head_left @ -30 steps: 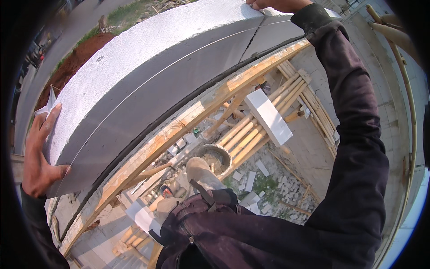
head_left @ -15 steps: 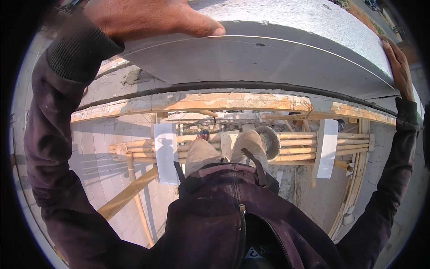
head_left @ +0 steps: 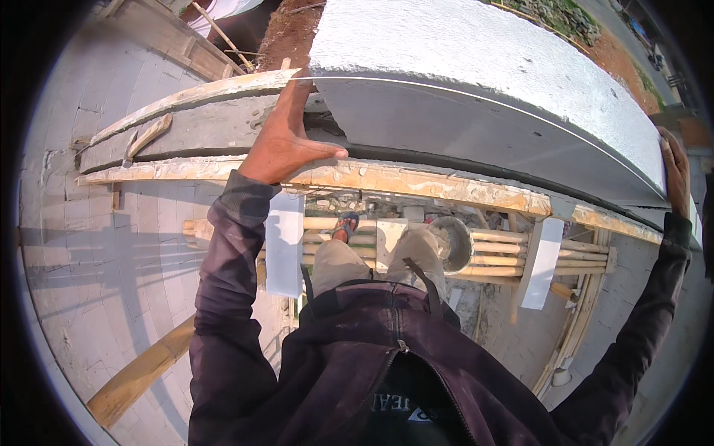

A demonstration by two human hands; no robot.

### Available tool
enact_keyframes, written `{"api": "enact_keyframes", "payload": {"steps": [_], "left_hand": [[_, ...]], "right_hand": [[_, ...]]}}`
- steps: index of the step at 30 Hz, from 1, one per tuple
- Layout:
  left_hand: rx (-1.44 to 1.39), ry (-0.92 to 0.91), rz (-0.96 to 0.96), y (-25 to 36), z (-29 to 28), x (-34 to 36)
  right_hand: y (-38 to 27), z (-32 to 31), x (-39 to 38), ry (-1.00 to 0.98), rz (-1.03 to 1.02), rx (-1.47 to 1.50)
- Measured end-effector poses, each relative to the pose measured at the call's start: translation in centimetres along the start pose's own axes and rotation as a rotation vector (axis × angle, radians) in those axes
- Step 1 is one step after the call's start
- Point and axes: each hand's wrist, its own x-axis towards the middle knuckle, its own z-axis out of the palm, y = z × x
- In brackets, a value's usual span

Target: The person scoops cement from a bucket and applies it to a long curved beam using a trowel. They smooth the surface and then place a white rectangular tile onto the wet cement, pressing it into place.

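Note:
A long pale grey lightweight concrete block (head_left: pixel 476 130) lies on top of a concrete beam (head_left: pixel 201 126) in front of me. My left hand (head_left: pixel 286 145) is at the block's left end, fingers extended upward beside the corner and thumb spread wide toward the timber board (head_left: pixel 416 178). The right end of the block is gripped by my right hand (head_left: pixel 675 171), its fingers over the edge; the thumb is hidden. A thin white string (head_left: pixel 476 97) runs along the block's front face, just under the upper edge.
I stand on a scaffold of bamboo poles (head_left: pixel 494 247), with a round bucket (head_left: pixel 455 241) by my leg. Two narrow white pieces stand below, a left one (head_left: pixel 285 249) and a right one (head_left: pixel 541 264). A short wood strip (head_left: pixel 151 136) lies across the beam.
My left hand has come off the block's top edge and moved down to its left end. My right hand stays at the right end. The view has shifted, showing more of the beam.

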Motion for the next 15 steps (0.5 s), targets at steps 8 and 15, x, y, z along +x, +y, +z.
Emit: {"api": "enact_keyframes", "payload": {"steps": [8, 15], "left_hand": [[-0.008, -0.216, -0.092, 0.3, 2.3, 2.8], [-0.699, -0.102, -0.176, 0.6, 1.8, 1.6]], "right_hand": [[-2.1, -0.4, -0.2, 0.036, 0.078, 0.030], [-6.1, 0.1, -0.5, 0.014, 0.210, 0.223]]}}
